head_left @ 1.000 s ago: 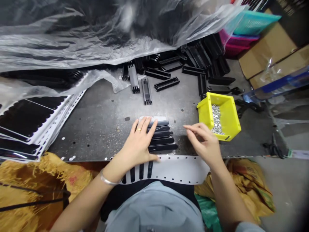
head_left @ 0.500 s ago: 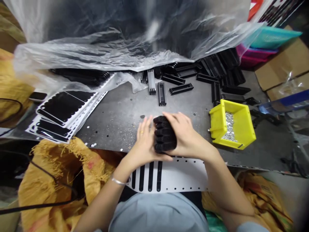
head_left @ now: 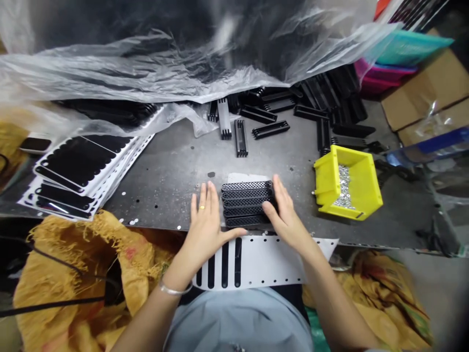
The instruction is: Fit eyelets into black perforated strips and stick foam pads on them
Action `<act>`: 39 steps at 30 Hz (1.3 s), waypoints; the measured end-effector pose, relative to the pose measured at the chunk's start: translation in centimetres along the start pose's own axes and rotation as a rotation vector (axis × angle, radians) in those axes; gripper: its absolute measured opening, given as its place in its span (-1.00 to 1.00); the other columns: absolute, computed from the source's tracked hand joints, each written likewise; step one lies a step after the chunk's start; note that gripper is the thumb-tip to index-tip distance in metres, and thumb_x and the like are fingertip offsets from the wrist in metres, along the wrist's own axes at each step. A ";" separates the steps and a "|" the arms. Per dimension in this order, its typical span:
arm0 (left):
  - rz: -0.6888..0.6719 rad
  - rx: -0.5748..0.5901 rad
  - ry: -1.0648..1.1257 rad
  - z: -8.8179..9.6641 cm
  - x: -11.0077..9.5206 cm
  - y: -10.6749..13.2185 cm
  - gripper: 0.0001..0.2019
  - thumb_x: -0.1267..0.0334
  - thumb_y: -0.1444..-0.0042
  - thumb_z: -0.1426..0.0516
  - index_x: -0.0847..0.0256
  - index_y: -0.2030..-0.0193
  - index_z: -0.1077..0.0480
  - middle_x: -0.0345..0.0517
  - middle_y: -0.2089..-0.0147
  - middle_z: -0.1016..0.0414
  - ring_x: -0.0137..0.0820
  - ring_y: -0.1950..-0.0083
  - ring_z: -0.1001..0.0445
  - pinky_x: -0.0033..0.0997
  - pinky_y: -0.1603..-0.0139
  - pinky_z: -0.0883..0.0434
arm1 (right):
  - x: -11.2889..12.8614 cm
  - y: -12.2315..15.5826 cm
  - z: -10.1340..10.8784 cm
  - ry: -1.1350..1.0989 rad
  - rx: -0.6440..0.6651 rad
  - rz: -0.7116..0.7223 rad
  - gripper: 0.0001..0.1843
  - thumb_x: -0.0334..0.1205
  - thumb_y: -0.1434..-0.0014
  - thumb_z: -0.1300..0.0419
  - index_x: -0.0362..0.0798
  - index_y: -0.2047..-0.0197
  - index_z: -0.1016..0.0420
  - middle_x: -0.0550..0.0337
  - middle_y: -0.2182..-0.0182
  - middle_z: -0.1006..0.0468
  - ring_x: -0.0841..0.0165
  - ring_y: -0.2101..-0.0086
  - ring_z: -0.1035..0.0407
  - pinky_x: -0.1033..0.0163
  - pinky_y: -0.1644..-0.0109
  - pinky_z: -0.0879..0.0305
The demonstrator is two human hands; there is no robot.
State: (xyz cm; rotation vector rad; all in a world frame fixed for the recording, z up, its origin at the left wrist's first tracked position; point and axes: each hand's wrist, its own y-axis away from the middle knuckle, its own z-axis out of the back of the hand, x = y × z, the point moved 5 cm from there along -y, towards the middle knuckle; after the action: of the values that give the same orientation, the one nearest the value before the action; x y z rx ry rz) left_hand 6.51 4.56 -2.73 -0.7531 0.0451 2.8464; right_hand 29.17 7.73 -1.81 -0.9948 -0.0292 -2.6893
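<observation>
A row of several black strips with a mesh-like pattern (head_left: pixel 246 199) lies side by side on the grey table. My left hand (head_left: pixel 207 222) is flat at their left edge, fingers stretched and thumb pointing right along the near side. At the right end, my right hand (head_left: pixel 287 215) has its fingers extended, the thumb at the strips' edge. Under them, at the far side, a pale patch (head_left: pixel 247 177) shows. A white sheet with black strips stuck on it (head_left: pixel 271 261) lies across my lap, partly behind my forearms.
A yellow bin (head_left: pixel 366 183) with small metal parts stands at right. Black slotted holders (head_left: pixel 271 129) lie scattered at the back, below a plastic-wrapped mass (head_left: pixel 176 63). White sheets with black strips (head_left: pixel 78 164) are stacked left. A yellow sack (head_left: pixel 47 274) hangs by the table's near edge.
The black bundle held upright between both hands now lies flat on the table, patterned side up. My hands have opened and spread apart to its two ends.
</observation>
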 end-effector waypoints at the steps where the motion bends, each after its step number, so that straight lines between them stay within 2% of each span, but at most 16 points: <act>1: -0.007 -0.025 0.018 0.9 0.3 0.6 0.33 -0.43 -0.09 -0.22 0.31 -0.59 0.52 0.54 -0.60 0.18 0.30 -0.62 0.16 0.40 -0.52 0.05 | 0.5 0.7 1.1 0.003 -0.074 0.020 -0.36 0.09 -0.50 0.00 0.21 -0.54 -0.01 0.02 -0.48 -0.17 0.04 -0.45 -0.06 -0.31 -0.47 -0.05; 3: -0.018 -0.069 0.080 2.7 1.0 2.3 -0.02 -0.25 -0.21 -0.24 0.20 -0.55 0.08 0.34 -0.50 -0.17 0.14 -0.51 -0.16 0.20 -0.44 -0.18 | 1.7 2.5 3.2 -0.014 -0.176 0.079 -0.66 -0.09 -0.48 -0.11 0.17 -0.25 -0.44 0.07 -0.19 -0.53 0.12 -0.22 -0.39 -0.15 -0.32 -0.27; 4: -0.025 -0.070 0.101 3.3 1.2 3.1 -0.29 -0.13 -0.28 -0.23 0.13 -0.43 -0.16 0.18 -0.36 -0.37 0.01 -0.39 -0.33 0.09 -0.36 -0.29 | 2.3 3.5 3.7 -0.042 -0.167 0.116 -0.79 -0.18 -0.45 -0.15 0.13 -0.09 -0.54 0.11 -0.02 -0.60 0.18 -0.07 -0.48 -0.05 -0.20 -0.36; 6: -0.034 -0.024 0.103 3.4 0.8 4.6 -0.68 0.02 -0.33 -0.22 0.07 -0.13 -0.42 -0.03 -0.09 -0.52 -0.13 -0.16 -0.44 -0.05 -0.19 -0.36 | 3.2 5.4 3.2 -0.101 -0.049 0.193 -0.88 -0.26 -0.42 -0.21 0.07 0.04 -0.56 0.15 0.17 -0.61 0.25 0.12 -0.51 0.09 0.01 -0.43; 8: -0.027 0.025 0.084 2.7 -0.2 5.5 -0.82 0.08 -0.31 -0.24 0.08 0.07 -0.48 -0.07 0.01 -0.50 -0.13 -0.08 -0.42 -0.07 -0.12 -0.35 | 3.6 6.6 1.4 -0.080 0.057 0.231 -0.84 -0.25 -0.41 -0.22 0.04 -0.03 -0.55 0.09 0.15 -0.59 0.23 0.15 -0.49 0.11 0.10 -0.43; 11: -0.013 0.028 0.108 1.7 -1.5 6.0 -0.87 0.12 -0.28 -0.25 0.08 0.14 -0.49 -0.03 -0.03 -0.47 -0.09 -0.11 -0.39 -0.03 -0.13 -0.32 | 3.2 7.1 -1.1 0.072 0.050 0.237 -0.80 -0.21 -0.41 -0.22 0.02 -0.07 -0.54 0.00 0.09 -0.57 0.17 0.13 -0.45 0.05 0.12 -0.38; 14: 0.053 -0.027 0.195 1.8 -0.4 6.9 -0.85 0.10 -0.30 -0.21 0.10 0.13 -0.46 -0.05 0.05 -0.51 -0.14 -0.05 -0.44 -0.07 -0.12 -0.36 | 2.6 7.2 -1.6 0.067 0.038 0.229 -0.86 -0.24 -0.42 -0.20 0.04 0.00 -0.54 0.03 0.09 -0.58 0.17 0.11 -0.46 0.05 0.10 -0.35; 17: 0.336 -0.070 0.175 1.7 3.4 8.6 -0.71 -0.06 -0.26 -0.21 0.14 0.18 -0.43 -0.04 0.17 -0.52 -0.13 0.06 -0.49 -0.07 -0.05 -0.43 | 2.2 7.6 -0.1 -0.013 -0.027 0.209 -0.85 -0.27 -0.41 -0.20 0.06 -0.03 -0.51 0.05 0.08 -0.58 0.16 0.05 -0.46 0.02 0.01 -0.34; 20: 0.581 -0.046 0.274 0.4 5.5 10.5 -0.47 -0.18 -0.03 -0.32 0.18 0.04 -0.44 0.04 0.07 -0.57 0.00 -0.01 -0.53 0.02 -0.08 -0.47 | 2.4 7.7 1.2 -0.082 -0.104 0.188 -0.85 -0.33 -0.39 -0.22 0.08 0.01 -0.51 0.08 0.12 -0.59 0.17 0.06 -0.47 0.00 -0.02 -0.32; 22: 0.605 0.059 0.524 -0.9 4.6 11.0 -0.55 -0.09 -0.09 -0.30 0.18 0.03 -0.44 0.00 0.07 -0.60 -0.08 0.01 -0.58 -0.09 -0.05 -0.51 | 3.1 7.5 1.0 -0.107 -0.060 0.229 -0.82 -0.32 -0.38 -0.23 0.07 -0.02 -0.51 0.08 0.09 -0.60 0.17 0.04 -0.47 -0.01 -0.05 -0.32; 24: 0.521 0.149 0.724 -1.2 2.4 10.8 -0.73 0.02 -0.18 -0.25 0.17 0.16 -0.45 -0.06 0.12 -0.61 -0.20 0.07 -0.59 -0.24 0.00 -0.52 | 3.9 7.2 0.2 -0.132 0.089 0.287 -0.70 -0.26 -0.38 -0.26 0.07 -0.16 -0.47 0.07 0.00 -0.61 0.16 -0.03 -0.46 -0.03 -0.11 -0.31; 26: 0.458 0.104 0.835 -0.1 0.6 10.1 -0.77 0.06 -0.21 -0.24 0.17 0.29 -0.40 -0.12 0.20 -0.60 -0.30 0.18 -0.58 -0.36 0.11 -0.52 | 4.5 7.0 -0.3 -0.198 0.222 0.303 -0.63 -0.22 -0.40 -0.25 0.09 -0.25 -0.42 0.11 -0.01 -0.63 0.20 -0.02 -0.48 -0.03 -0.15 -0.30; 28: 0.472 0.033 0.921 1.1 -0.2 9.0 -0.77 0.08 -0.17 -0.30 0.15 0.22 -0.42 -0.16 0.23 -0.60 -0.35 0.24 -0.57 -0.41 0.17 -0.52 | 5.0 6.7 -0.3 -0.284 0.258 0.280 -0.69 -0.24 -0.43 -0.21 0.12 -0.21 -0.44 0.18 0.07 -0.66 0.25 0.08 -0.50 -0.02 -0.15 -0.31; 31: 0.507 0.100 1.053 1.0 -1.0 6.9 -0.53 0.09 0.04 -0.44 0.18 0.02 -0.49 -0.11 0.19 -0.63 -0.29 0.20 -0.60 -0.36 0.13 -0.55 | 6.0 6.5 0.3 -0.303 0.204 0.310 -0.64 -0.26 -0.45 -0.18 0.15 -0.26 -0.42 0.20 0.12 -0.66 0.27 0.15 -0.51 -0.05 -0.17 -0.30; 36: 0.625 0.062 1.183 -0.8 -1.8 4.8 -0.64 0.00 -0.02 -0.42 0.28 0.24 -0.57 -0.06 0.28 -0.66 -0.30 0.29 -0.61 -0.39 0.23 -0.56 | 6.3 6.4 1.6 0.041 -0.179 0.268 -0.43 -0.16 -0.33 -0.34 0.29 -0.37 -0.40 0.04 -0.06 -0.52 0.05 -0.06 -0.41 -0.17 -0.15 -0.25; 39: 0.630 0.070 1.341 -1.4 -2.8 4.6 -0.60 0.03 0.00 -0.45 0.27 0.15 -0.59 -0.01 0.18 -0.70 -0.24 0.20 -0.65 -0.35 0.13 -0.59 | 6.0 6.2 0.9 -0.047 -0.187 0.200 -0.34 -0.15 -0.32 -0.34 0.30 -0.44 -0.32 0.02 -0.01 -0.48 0.09 0.04 -0.41 -0.12 -0.05 -0.37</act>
State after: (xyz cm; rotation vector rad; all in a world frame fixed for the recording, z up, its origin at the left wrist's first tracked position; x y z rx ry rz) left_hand 8.65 -0.55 -2.67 -2.7868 0.6353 2.1123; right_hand 27.02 0.40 2.24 -1.0530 0.3021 -2.5204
